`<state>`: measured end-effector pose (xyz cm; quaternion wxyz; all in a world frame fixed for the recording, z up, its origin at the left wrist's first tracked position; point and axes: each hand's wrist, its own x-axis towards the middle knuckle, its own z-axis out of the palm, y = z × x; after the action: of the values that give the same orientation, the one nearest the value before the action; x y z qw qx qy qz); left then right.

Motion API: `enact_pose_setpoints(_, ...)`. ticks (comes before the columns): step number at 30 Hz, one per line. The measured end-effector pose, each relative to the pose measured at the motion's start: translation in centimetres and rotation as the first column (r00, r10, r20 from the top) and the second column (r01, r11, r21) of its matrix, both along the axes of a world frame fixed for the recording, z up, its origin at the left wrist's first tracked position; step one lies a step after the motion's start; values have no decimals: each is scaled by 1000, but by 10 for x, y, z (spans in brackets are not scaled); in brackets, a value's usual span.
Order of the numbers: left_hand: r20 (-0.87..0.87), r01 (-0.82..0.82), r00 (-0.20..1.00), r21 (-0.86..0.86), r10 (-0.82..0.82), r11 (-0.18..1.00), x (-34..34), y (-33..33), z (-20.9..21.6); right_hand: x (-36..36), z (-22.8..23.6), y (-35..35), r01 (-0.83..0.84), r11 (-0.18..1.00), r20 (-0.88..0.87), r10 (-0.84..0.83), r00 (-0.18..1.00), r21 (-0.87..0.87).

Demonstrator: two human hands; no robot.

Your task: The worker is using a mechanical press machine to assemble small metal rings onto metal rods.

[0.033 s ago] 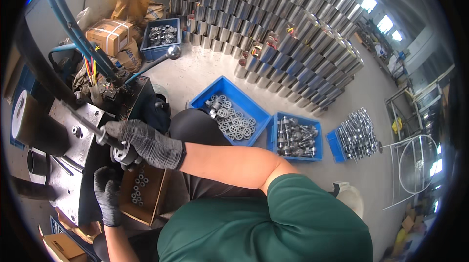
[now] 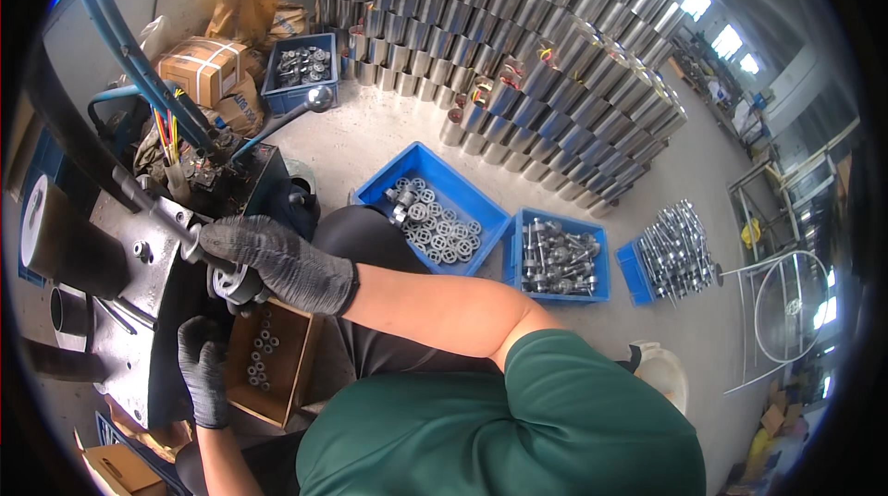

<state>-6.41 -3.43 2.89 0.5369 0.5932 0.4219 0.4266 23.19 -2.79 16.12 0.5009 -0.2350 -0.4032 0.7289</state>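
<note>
Middle bin: a blue bin (image 2: 467, 198) on the floor (image 2: 712, 168); I see spoked rings (image 2: 453, 240) spread toward its near edge, a few stubby metal parts (image 2: 400, 209) by its left corner.
Second bin: just right of it, a blue bin (image 2: 604, 281) heaped with rotors (image 2: 560, 256), several standing above the rim.
Small bin: farther right, a blue box (image 2: 635, 272) beside a dense bundle of shafts (image 2: 680, 251).
Back bin: a blue bin (image 2: 285, 102) by the wall, full of dark metal parts.
Tray: a brown tray (image 2: 287, 357) below the block, small washers (image 2: 263, 348) along its left side.
Floor and room: pale floor; tiers of steel cylinders (image 2: 499, 43) along the back, a wire rack (image 2: 791, 306) at far right.
Right hand: I have the gloved right hand (image 2: 277, 260) clasped round a shaft (image 2: 191, 239).
Shaft: over the right edge of the metal block (image 2: 153, 306), tilted, with a round metal part (image 2: 239, 285) just under the glove.
Left hand: the gloved left hand (image 2: 202, 362) is at the block's lower right edge, fingers curled; I can't tell whether it grips anything.
Around: a strapped carton (image 2: 203, 69) and a brown sack (image 2: 239, 4) left of the back bin.
In the way: a knee (image 2: 361, 235) covers the middle bin's near left side; a ball-ended lever (image 2: 277, 122) crosses just before the back bin.
</note>
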Motion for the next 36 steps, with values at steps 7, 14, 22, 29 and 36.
enact_pose_setpoints(7,-148,-21,989,-29,16,999,17,2,-21,118,-21,-51,493,868,-30,-492,870,55)
enact_pose_setpoints(14,-512,192,845,16,-157,981,16,-5,-32,203,-161,-70,590,505,-121,-814,568,-630)
enact_pose_setpoints(22,-641,191,714,-209,-282,959,-1,-3,-73,302,-317,-154,628,-149,353,-911,213,-763)
enact_pose_setpoints(29,-558,240,741,-299,-374,923,-7,11,-124,471,-349,-339,917,-261,867,-322,-379,303)
enact_pose_setpoints(36,-705,225,612,-280,-359,933,5,-4,-79,484,-277,-395,992,118,697,709,-110,37)
